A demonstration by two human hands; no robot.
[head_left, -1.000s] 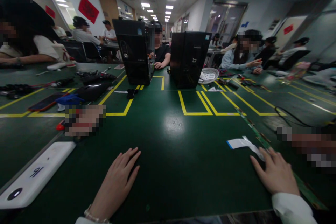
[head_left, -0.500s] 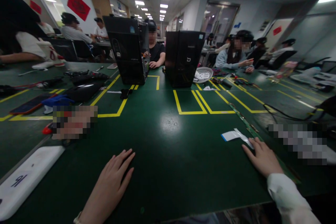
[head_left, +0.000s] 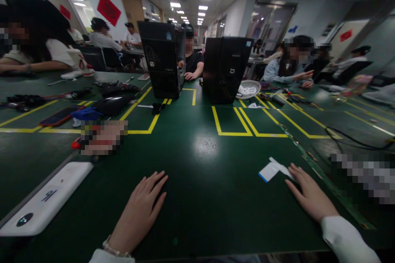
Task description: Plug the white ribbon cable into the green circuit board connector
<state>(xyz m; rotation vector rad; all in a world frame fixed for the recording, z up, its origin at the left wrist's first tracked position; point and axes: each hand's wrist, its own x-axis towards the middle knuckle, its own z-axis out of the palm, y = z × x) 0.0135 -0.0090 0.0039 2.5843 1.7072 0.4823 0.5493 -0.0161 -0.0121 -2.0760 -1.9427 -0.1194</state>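
My left hand (head_left: 140, 209) lies palm down on the green table (head_left: 212, 205), fingers spread, nothing in it. On the right, my right hand (head_left: 310, 195) rests with thumb and fingers apart. Its fingertips touch or lie beside one end of a white flat ribbon cable (head_left: 270, 171) with a blue edge; whether they press on it I cannot tell. A long thin green circuit strip (head_left: 327, 178) runs diagonally just beyond the right hand. To the left of my left hand sits a white device (head_left: 51, 197) with a dark logo.
Two black computer cases (head_left: 160, 61) stand at the middle back, with a person (head_left: 193, 61) behind them. A white basket (head_left: 249, 89) is beside the right case. Cables, a blue cloth (head_left: 86, 114) and an orange-edged phone (head_left: 60, 116) lie at left. Other people sit around.
The view has turned slightly left. The ribbon cable has rotated a little and shifted toward the front, away from the circuit strip, with my right hand beside it. My left hand stays spread.
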